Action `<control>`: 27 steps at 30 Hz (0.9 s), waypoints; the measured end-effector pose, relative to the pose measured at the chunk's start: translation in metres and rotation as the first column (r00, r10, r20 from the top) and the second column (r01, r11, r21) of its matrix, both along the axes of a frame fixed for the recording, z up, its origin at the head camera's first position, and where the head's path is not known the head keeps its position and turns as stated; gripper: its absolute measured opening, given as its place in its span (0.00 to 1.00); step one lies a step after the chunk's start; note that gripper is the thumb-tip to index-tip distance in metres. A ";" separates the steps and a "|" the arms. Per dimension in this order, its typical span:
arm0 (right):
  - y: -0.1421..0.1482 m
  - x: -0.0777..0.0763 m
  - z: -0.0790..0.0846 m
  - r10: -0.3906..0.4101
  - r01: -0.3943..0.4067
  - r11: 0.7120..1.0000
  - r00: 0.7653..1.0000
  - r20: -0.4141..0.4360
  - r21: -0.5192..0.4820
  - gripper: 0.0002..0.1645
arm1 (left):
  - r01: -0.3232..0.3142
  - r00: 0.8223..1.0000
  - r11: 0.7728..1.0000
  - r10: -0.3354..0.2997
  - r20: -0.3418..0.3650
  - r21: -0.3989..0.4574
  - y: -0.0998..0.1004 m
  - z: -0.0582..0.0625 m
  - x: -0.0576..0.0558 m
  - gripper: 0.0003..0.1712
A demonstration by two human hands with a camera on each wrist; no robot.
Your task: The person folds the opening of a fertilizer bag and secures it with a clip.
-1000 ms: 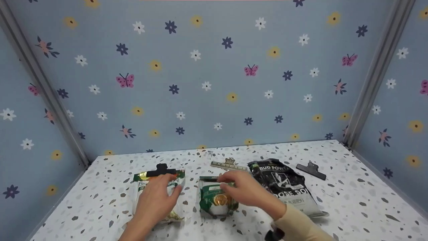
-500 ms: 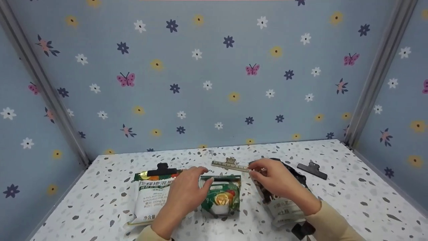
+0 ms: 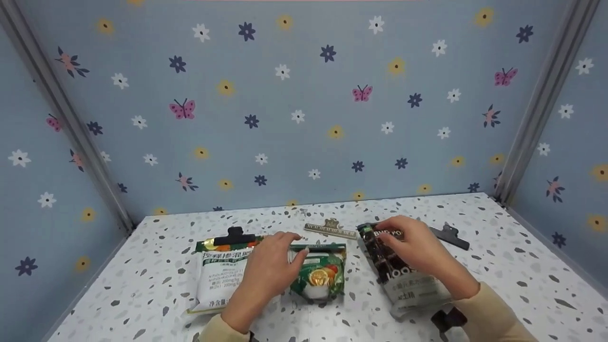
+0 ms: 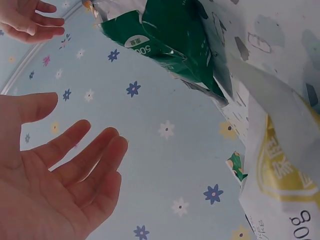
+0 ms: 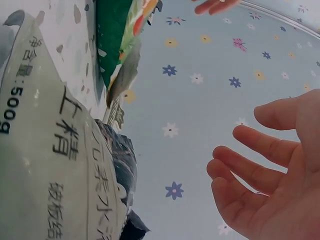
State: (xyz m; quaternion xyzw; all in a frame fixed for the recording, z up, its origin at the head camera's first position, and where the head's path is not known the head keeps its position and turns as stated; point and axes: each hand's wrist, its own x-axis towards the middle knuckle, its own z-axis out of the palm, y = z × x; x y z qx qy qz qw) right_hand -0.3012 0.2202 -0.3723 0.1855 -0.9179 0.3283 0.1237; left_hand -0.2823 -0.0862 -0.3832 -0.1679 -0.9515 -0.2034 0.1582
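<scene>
My left hand (image 3: 273,263) is over the gap between a white fertilizer bag (image 3: 221,275) and a smaller green bag (image 3: 320,278) printed with fruit. Its fingers are loosely bent and empty in the left wrist view. A black bulldog clip (image 3: 235,237) grips the white bag's top edge. My right hand (image 3: 418,242) hovers above a black-and-white bag of soil loosener (image 3: 411,289), covering part of its upper half. In the right wrist view, the fingers (image 5: 255,170) are relaxed and apart from that bag, holding nothing.
A gold ruler-patterned clip (image 3: 330,229) lies behind the green bag. Another black clip (image 3: 453,236) lies behind the right hand. Flowered blue panels (image 3: 304,95) wall the speckled white table (image 3: 156,266) at the back and sides.
Both hands have moved right, the left off the white bag and the right off the green bag to the black-and-white one. The black-and-white bag's lower end has swung left.
</scene>
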 end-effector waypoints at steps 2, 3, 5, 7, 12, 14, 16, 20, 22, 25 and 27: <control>0.002 -0.001 0.003 0.002 -0.002 1.000 1.000 -0.006 0.002 0.15 | 0.002 1.000 1.000 -0.002 0.011 -0.022 -0.001 0.000 -0.002 0.23; 0.002 -0.001 0.003 0.005 -0.005 1.000 1.000 -0.009 0.003 0.16 | -0.001 1.000 0.999 0.002 0.017 -0.034 -0.001 0.000 -0.003 0.23; 0.001 0.000 0.004 0.010 -0.010 1.000 1.000 -0.024 0.005 0.15 | -0.011 1.000 0.998 0.012 0.022 -0.055 -0.003 0.001 -0.003 0.24; 0.000 0.001 0.003 0.013 -0.013 1.000 0.999 -0.029 0.009 0.15 | -0.019 0.999 0.998 0.021 0.026 -0.064 -0.004 0.001 -0.003 0.23; -0.001 0.003 0.001 0.009 -0.008 1.000 1.000 -0.029 0.027 0.14 | -0.011 1.000 0.998 0.012 0.017 -0.067 -0.005 -0.001 -0.002 0.23; -0.003 0.003 0.000 0.008 -0.007 0.999 1.000 -0.030 0.033 0.15 | -0.013 1.000 0.998 0.013 -0.003 -0.068 -0.007 -0.002 -0.002 0.23; -0.003 0.004 0.000 0.004 -0.002 0.999 0.999 -0.043 0.038 0.16 | -0.020 0.999 0.997 0.018 -0.033 -0.069 -0.009 -0.003 -0.002 0.23; -0.002 0.005 -0.001 -0.015 0.021 0.998 0.995 -0.096 0.067 0.19 | -0.025 0.997 0.997 0.020 -0.068 -0.078 -0.011 -0.005 -0.002 0.26; -0.001 0.005 -0.004 -0.026 0.036 0.996 0.992 -0.126 0.081 0.22 | -0.027 0.998 0.996 0.021 -0.066 -0.086 -0.011 -0.006 -0.002 0.28; -0.003 0.004 -0.008 -0.040 0.056 0.993 0.987 -0.158 0.099 0.27 | -0.033 0.998 0.994 0.028 -0.051 -0.100 -0.009 -0.007 -0.002 0.32; -0.005 0.002 -0.010 -0.054 0.073 0.991 0.985 -0.164 0.112 0.32 | -0.035 0.999 0.993 0.030 -0.039 -0.114 -0.006 -0.008 -0.003 0.36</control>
